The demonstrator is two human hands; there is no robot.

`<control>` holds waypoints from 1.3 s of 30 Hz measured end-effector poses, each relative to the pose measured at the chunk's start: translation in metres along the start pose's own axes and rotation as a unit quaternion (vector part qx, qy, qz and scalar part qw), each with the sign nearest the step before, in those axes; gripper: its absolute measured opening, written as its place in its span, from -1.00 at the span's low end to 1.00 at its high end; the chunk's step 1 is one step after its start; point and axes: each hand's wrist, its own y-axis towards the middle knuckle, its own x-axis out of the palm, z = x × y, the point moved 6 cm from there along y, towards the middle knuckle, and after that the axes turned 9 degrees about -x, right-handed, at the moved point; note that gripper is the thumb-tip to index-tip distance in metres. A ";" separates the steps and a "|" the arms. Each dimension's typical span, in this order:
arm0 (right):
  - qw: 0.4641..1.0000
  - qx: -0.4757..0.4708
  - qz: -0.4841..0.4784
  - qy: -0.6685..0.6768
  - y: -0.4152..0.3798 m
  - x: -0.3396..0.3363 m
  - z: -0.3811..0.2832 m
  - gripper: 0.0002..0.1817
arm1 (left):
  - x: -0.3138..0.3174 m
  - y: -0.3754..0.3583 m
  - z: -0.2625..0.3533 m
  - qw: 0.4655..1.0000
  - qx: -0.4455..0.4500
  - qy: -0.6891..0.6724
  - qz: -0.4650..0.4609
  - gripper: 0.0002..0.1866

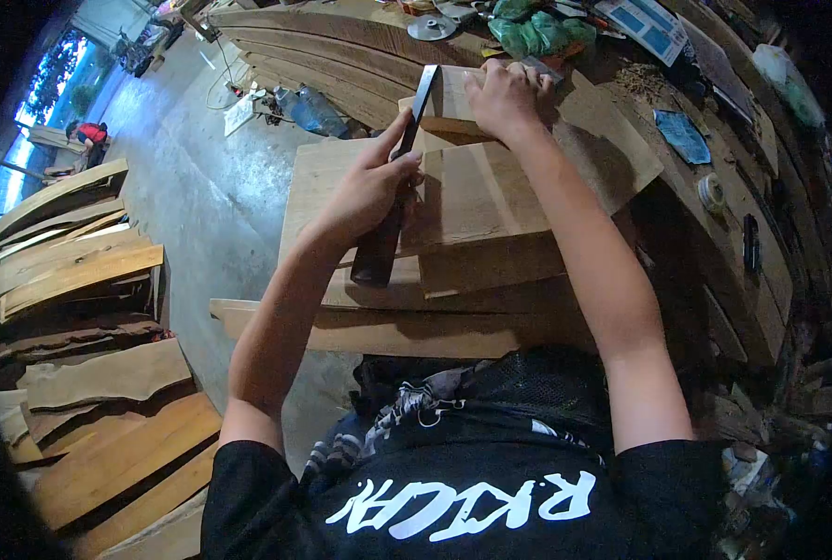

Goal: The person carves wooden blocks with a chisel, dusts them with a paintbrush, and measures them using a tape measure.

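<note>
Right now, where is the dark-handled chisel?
In the head view, the dark-handled chisel sits centre frame, gripped by the left hand, blade against the small wooden block under the right hand.

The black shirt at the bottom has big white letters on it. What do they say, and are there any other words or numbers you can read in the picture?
"R·KICKA": my best reading of the white letters on the black shirt; the stylised shapes make the spelling uncertain.
The blue-and-white printed sheet on the workbench: print too small and blurred to read.
The chisel in the left hand and the wooden block under the right hand show no lettering.
</note>
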 end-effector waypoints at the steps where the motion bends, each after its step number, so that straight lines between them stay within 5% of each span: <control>1: 1.000 0.004 -0.013 0.002 0.000 -0.001 -0.001 -0.45 | 0.000 0.001 0.001 1.000 0.001 0.002 0.003 -0.33; 19: 1.000 -0.009 0.010 -0.027 0.000 -0.003 0.000 -0.45 | -0.005 -0.073 -0.031 1.000 -0.014 -0.003 -0.014 -0.31; 39: 0.998 0.002 -0.010 -0.060 0.001 -0.002 0.002 -0.45 | -0.004 -0.055 -0.017 0.994 -0.072 -0.067 -0.037 -0.31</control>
